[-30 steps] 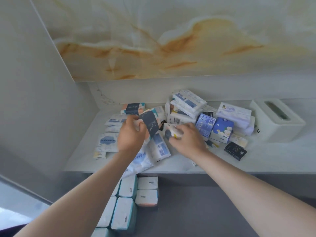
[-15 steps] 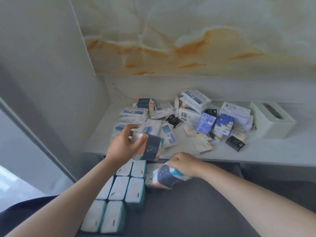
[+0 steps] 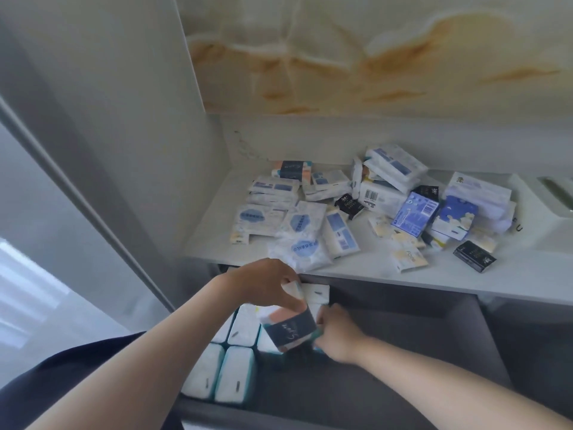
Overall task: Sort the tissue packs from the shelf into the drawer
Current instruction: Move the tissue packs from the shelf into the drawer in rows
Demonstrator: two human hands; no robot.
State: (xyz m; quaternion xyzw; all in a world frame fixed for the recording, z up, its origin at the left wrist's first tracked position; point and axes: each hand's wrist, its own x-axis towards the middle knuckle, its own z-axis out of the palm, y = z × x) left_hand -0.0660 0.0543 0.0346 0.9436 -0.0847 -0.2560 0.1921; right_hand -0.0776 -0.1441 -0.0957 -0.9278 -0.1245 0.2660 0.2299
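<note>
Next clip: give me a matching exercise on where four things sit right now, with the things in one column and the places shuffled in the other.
Things:
1. pack with the dark band
2. light blue pack
3. white packs with teal sides
4. white tissue box

Places:
a. in rows in the left part of the drawer
b. at the far right of the shelf, cut by the frame edge
c. held by the left hand over the drawer
d. in the pile in the middle of the shelf

Pairs: 1-c, 2-d, 3-a, 4-b.
</note>
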